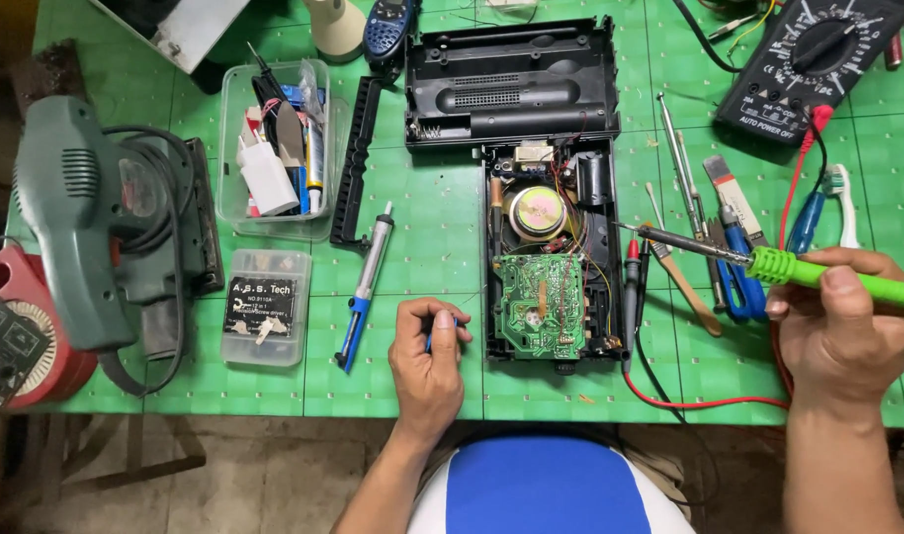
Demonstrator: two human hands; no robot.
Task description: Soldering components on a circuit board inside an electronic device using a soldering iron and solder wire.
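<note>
My right hand [839,326] grips a green-handled soldering iron [758,264]; its metal tip points left toward the opened black radio [554,267]. The radio lies with its green circuit board [542,307] and round speaker [536,211] exposed. My left hand [430,354] rests on the green mat just left of the radio, pinching a small blue item from which a thin wire runs toward the circuit board. The radio's black back cover [511,84] lies above the radio.
A desoldering pump [366,287], clear tool tub [274,148], small screwdriver-bit case [265,307] and green power sander [96,227] lie left. Multimeter [817,59] with red lead, telescopic antenna [684,188], blue pliers [743,272], brush and toothbrush [844,203] crowd the right.
</note>
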